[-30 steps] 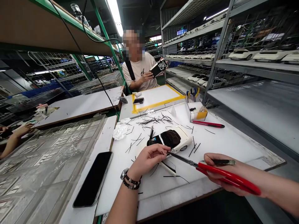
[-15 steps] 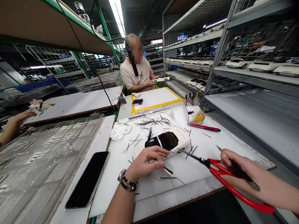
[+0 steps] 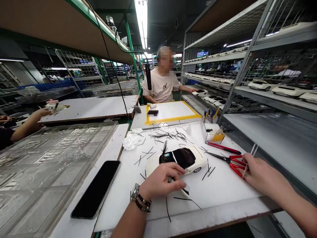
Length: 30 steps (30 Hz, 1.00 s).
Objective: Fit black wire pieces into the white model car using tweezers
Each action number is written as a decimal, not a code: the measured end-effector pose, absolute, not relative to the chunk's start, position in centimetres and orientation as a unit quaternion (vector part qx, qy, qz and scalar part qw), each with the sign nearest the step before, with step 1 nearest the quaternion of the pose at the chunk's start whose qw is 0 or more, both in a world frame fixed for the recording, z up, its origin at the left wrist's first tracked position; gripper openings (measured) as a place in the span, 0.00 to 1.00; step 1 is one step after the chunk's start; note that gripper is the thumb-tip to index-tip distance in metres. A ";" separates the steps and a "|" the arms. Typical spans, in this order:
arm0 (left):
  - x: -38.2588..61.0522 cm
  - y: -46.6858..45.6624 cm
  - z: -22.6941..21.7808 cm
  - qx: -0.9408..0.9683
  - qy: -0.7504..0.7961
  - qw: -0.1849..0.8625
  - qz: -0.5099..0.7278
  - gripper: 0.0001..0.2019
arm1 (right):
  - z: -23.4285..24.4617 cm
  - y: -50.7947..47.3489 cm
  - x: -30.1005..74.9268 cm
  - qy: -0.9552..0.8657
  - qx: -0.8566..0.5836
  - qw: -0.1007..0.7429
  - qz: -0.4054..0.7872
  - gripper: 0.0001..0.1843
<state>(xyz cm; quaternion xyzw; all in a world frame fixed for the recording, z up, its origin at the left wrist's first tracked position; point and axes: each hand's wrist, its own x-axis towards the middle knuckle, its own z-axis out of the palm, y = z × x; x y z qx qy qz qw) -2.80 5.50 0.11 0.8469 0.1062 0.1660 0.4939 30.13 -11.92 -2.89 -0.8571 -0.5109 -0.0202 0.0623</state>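
A white model car [image 3: 199, 158] with a dark interior stands on the white work board [image 3: 213, 201], its near door [image 3: 185, 191] swung outward. Bent around the car's near side, my left hand [image 3: 164, 180] has its fingers at the body and its thumb by the door. My right hand [image 3: 257, 168] is closed on slim metal tweezers [image 3: 254, 149], whose tips point up and away. Red-handled scissors [image 3: 229, 160] lie on the board, handles against my right fingers. Black strips [image 3: 170, 135] are scattered around the car.
A red pen-like tool [image 3: 224, 148] lies before a clear box [image 3: 210, 132] of tools. A phone [image 3: 96, 188] and plastic trays [image 3: 56, 165] are on the left. Opposite, a person [image 3: 163, 82] reaches toward a shelf of model cars. Another person's arm [image 3: 27, 124] shows far left.
My right hand has set the scissors down on the board and keeps the tweezers. My left hand stays at the car. The person opposite has moved a model car to the shelf side.
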 end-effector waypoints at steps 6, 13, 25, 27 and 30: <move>-2.8 4.8 0.5 0.880 0.126 0.430 0.159 0.17 | -0.5 -9.2 28.4 -0.608 -0.793 0.015 -0.045 0.12; -2.5 4.2 0.6 0.917 0.139 0.346 0.144 0.26 | -0.6 -6.8 27.2 -0.688 -0.720 -0.084 -0.042 0.28; -2.6 4.4 0.2 0.906 0.123 0.370 0.163 0.35 | 0.9 6.4 23.0 -0.493 -0.851 0.173 0.050 0.39; -2.8 4.7 0.1 0.888 0.105 0.401 0.197 0.36 | 0.2 7.8 23.2 -0.471 -0.864 0.167 0.056 0.38; -2.9 5.3 0.0 0.857 0.091 0.442 0.248 0.37 | -0.9 9.4 23.9 -0.466 -0.868 0.163 0.059 0.34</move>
